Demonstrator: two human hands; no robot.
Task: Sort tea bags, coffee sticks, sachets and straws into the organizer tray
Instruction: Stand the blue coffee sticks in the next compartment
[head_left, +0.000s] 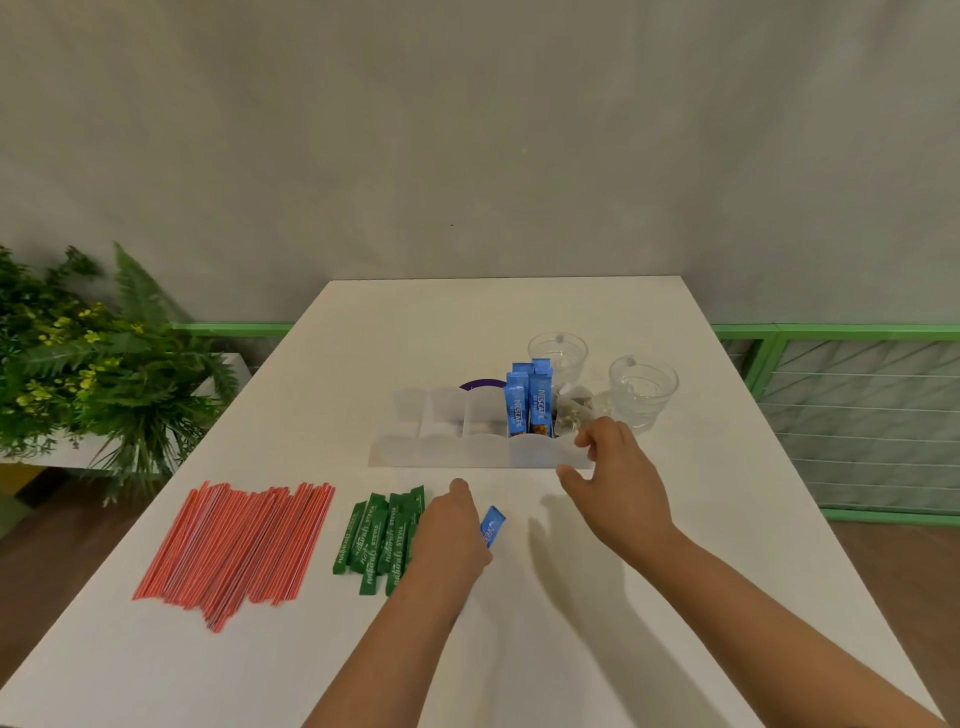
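Beside tray (535, 454) edge, right hand (618, 483)

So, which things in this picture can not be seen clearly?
Head view only:
- Blue coffee stick on the table: lower part hidden under the left hand.
- Purple object: mostly hidden behind the organizer tray.
- Tea bags: count unclear, blurred through frosted plastic.
- Right hand: fingertip contact with the tray unclear.
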